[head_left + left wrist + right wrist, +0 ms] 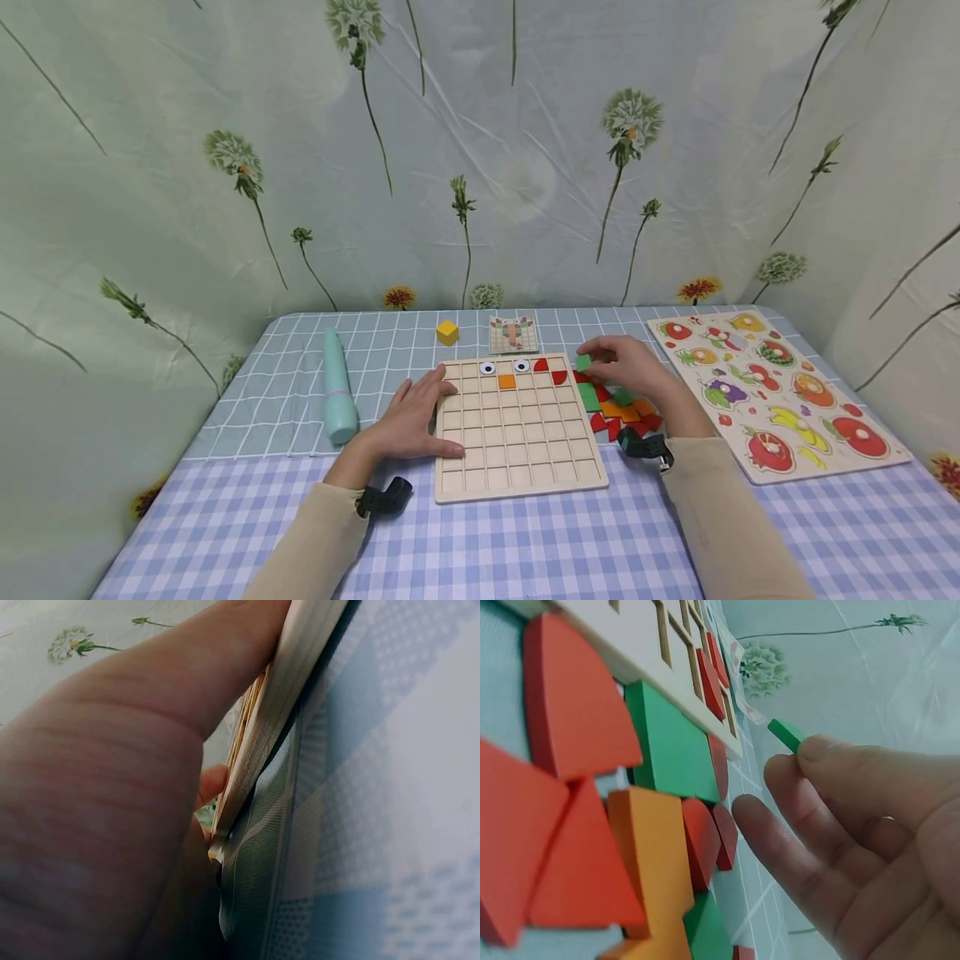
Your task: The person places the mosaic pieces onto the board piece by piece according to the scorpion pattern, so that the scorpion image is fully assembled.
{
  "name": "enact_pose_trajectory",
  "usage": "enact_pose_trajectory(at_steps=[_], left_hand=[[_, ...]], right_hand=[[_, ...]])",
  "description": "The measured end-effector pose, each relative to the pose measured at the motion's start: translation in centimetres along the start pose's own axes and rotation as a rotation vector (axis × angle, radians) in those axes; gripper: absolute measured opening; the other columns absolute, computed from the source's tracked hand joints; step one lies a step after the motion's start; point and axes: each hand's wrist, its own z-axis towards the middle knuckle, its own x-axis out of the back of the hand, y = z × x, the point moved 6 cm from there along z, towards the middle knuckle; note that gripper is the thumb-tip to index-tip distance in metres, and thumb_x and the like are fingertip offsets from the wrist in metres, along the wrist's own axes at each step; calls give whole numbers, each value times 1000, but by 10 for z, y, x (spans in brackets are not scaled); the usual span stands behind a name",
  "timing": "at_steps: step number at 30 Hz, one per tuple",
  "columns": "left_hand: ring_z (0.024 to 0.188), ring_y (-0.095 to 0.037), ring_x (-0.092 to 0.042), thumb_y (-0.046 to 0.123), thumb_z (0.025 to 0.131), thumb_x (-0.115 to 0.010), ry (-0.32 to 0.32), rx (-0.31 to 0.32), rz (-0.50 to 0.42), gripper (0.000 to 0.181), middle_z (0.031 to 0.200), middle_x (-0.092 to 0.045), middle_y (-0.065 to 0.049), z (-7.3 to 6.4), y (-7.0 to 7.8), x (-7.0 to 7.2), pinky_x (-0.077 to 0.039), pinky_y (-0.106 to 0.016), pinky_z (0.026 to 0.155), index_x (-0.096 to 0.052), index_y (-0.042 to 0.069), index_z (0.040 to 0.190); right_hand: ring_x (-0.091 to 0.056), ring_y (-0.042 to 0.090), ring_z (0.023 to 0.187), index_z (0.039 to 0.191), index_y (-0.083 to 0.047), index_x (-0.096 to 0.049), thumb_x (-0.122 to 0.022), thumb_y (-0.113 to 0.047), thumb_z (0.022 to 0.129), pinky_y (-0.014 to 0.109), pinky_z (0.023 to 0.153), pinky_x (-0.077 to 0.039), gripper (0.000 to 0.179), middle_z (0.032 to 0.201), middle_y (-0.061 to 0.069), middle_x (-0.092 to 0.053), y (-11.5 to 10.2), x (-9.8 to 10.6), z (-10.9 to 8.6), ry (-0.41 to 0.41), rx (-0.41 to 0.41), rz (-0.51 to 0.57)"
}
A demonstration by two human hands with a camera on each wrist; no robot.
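A wooden grid board (517, 442) lies in front of the person, with two eye tiles, an orange square (507, 382) and two red quarter-round tiles (559, 377) in its upper cells. The left hand (415, 417) rests along the board's left edge, thumb on its lower left and fingers at the upper left. Between thumb and fingertip, the right hand (621, 364) pinches a green tile (785, 735), held above the loose pieces beside the board's upper right corner. Those loose red, green and orange tiles (611, 412) form a pile right of the board.
Behind the board stands a small pattern card (513, 334), with a yellow cube (447, 332) to its left. A teal bottle-shaped object (340, 400) lies at the left. On the right is a fruit puzzle board (783, 392). A dandelion-print curtain (525, 167) hangs behind the table.
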Motion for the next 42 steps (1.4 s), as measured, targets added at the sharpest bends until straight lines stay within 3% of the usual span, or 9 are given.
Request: enact_pose_trajectory(at_steps=[13,21,32,42], left_hand=[[156,-33,-14,61,70,-82,7,-2,-11,86,168,-16,-14,-2,-1,0,-5,-65,123,-46,16,133],[156,-33,-14,62,70,-82,6,-2,-13,87,168,-16,-15,-2,-3,-1,-6,-65,122,-46,15,134],[157,-31,-12,62,71,-81,-4,3,-10,89,169,-13,-12,-1,-2,0,-4,-63,123,-45,15,137],[158,-29,-10,63,70,-82,-4,7,-14,90,170,-11,-10,-1,-2,1,-3,-62,124,-45,16,138]], right_hand=[[-61,21,90,117,-9,-71,-70,-17,93,26,72,-53,25,101,9,-69,-23,-19,8,24,74,-46],[-60,19,84,112,-10,-72,-75,-18,90,29,75,-52,24,96,6,-68,-32,-37,11,9,106,-65],[-55,17,77,109,-9,-73,-72,-13,91,27,66,-47,18,85,2,-61,-38,-45,12,2,139,-63],[-56,16,77,113,-10,-73,-70,-12,92,29,71,-48,21,88,2,-65,-38,-46,11,9,139,-119]])
